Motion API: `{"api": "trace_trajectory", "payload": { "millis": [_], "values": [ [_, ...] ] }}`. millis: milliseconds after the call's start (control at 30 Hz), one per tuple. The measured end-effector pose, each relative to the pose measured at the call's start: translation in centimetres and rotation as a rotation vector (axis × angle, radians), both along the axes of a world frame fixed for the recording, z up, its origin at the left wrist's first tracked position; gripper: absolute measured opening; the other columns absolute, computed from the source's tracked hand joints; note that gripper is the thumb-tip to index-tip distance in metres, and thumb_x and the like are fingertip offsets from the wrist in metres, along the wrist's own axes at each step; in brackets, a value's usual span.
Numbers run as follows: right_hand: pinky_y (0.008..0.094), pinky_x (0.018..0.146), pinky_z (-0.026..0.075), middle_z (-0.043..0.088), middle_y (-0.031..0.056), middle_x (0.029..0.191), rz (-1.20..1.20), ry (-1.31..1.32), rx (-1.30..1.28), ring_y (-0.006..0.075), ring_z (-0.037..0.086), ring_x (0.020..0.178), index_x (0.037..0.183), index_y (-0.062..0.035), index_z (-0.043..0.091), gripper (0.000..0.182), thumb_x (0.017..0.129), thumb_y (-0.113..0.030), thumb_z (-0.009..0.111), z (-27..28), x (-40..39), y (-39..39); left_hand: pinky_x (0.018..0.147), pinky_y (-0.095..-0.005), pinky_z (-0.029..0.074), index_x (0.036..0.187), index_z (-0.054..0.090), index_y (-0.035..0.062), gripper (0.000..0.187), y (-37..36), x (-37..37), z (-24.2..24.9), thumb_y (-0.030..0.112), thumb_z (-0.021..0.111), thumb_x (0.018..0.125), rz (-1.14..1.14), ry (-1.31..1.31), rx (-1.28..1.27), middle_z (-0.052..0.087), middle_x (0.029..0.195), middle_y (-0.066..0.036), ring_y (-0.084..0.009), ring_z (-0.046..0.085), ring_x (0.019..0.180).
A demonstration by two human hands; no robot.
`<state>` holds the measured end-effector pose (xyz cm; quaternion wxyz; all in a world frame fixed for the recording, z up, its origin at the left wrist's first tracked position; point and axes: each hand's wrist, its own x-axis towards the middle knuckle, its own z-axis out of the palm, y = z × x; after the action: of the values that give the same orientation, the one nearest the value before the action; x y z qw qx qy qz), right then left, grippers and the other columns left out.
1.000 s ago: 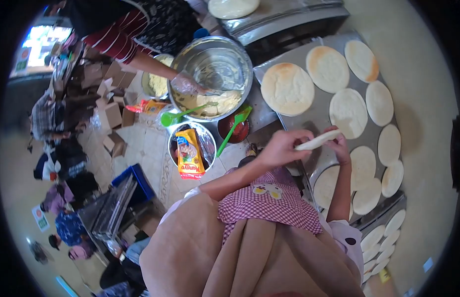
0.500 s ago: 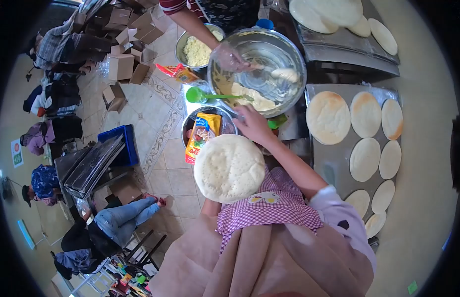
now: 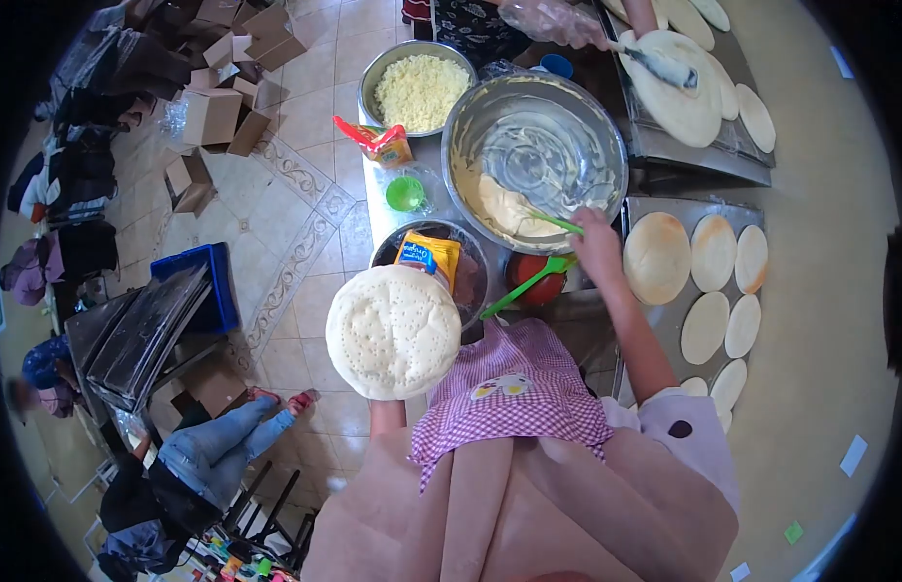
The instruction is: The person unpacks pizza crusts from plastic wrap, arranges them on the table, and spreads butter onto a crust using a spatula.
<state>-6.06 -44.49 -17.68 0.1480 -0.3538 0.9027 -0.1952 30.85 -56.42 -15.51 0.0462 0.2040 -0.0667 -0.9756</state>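
A round pale flatbread (image 3: pixel 393 333), dotted with small holes, rests on my left hand, which is hidden beneath it; only the wrist shows. My right hand (image 3: pixel 594 241) has its fingers closed round the handle of a green spatula (image 3: pixel 556 222). The spatula's other end is in thick pale cream (image 3: pixel 514 209) inside a large metal bowl (image 3: pixel 616 131). Below that bowl, a second green utensil (image 3: pixel 524 288) lies across a container of red sauce (image 3: pixel 540 272). Beside the flatbread is a metal pot (image 3: pixel 482 254) with a yellow packet (image 3: pixel 433 254) in it.
A bowl of grated cheese-like shreds (image 3: pixel 422 92), a green cup (image 3: pixel 405 193) and an orange packet (image 3: pixel 388 145) stand at the left. More flatbreads (image 3: pixel 656 258) lie on a tray at right. A co-worker's gloved hand (image 3: pixel 557 21) holds a spoon over another flatbread (image 3: pixel 676 92).
My right hand has moved right along the bowl's edge and taken hold of the green spatula. The flatbread has shifted left. The co-worker's hand has left the bowl for a flatbread.
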Motion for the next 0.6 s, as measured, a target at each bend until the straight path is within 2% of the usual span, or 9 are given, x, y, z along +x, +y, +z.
{"api": "trace_trajectory", "payload": {
  "millis": [100,200,433,533,600],
  "values": [
    [0.0454,0.071,0.050,0.062,0.0196,0.091,0.055,0.084,0.523,0.0388,0.063,0.081,0.100,-0.0051,0.055,0.019,0.082,-0.010,0.050,-4.4,-2.4,1.0,0.094,-0.0413,0.046,0.135,0.041,0.0112,0.055,-3.3,-5.7,-2.0,0.047,0.043,0.093,0.014,-0.004,0.013,0.056,0.121,-0.008,-0.0240,0.056,0.105],
    [0.0471,0.070,0.050,0.065,0.0220,0.086,0.185,0.085,0.544,0.0393,0.064,0.081,0.103,-0.0039,0.053,0.022,0.086,-0.015,0.046,-8.0,-3.4,-0.9,0.094,-0.0415,0.045,0.135,0.041,0.0114,0.055,-4.4,-9.5,-3.5,0.047,0.043,0.093,0.036,-0.005,0.023,0.056,0.121,-0.008,-0.0242,0.056,0.106],
    [0.0504,0.069,0.049,0.065,0.0186,0.081,0.153,-0.113,0.410,0.0386,0.063,0.080,0.103,-0.0134,0.057,0.022,0.086,-0.024,0.048,-0.6,-6.4,1.5,0.094,-0.0421,0.045,0.135,0.041,0.0117,0.055,-2.7,-11.7,-5.8,0.047,0.043,0.093,0.105,-0.036,0.051,0.056,0.122,-0.008,-0.0247,0.056,0.106],
    [0.0500,0.068,0.049,0.064,0.0191,0.080,0.066,-0.093,0.412,0.0384,0.063,0.078,0.103,-0.0144,0.058,0.021,0.085,-0.023,0.052,-5.7,-7.1,0.6,0.095,-0.0423,0.045,0.135,0.041,0.0118,0.055,-2.3,-13.0,-7.1,0.047,0.043,0.093,0.131,-0.053,0.059,0.055,0.122,-0.008,-0.0249,0.056,0.106],
    [0.0497,0.069,0.049,0.064,0.0191,0.080,0.104,-0.130,0.347,0.0382,0.063,0.080,0.102,-0.0139,0.059,0.020,0.085,-0.023,0.053,-9.5,-7.0,-0.2,0.095,-0.0424,0.045,0.135,0.041,0.0119,0.055,-1.5,-13.2,-7.8,0.048,0.042,0.093,0.154,-0.060,0.060,0.055,0.122,-0.008,-0.0250,0.056,0.106]
  ]
}}
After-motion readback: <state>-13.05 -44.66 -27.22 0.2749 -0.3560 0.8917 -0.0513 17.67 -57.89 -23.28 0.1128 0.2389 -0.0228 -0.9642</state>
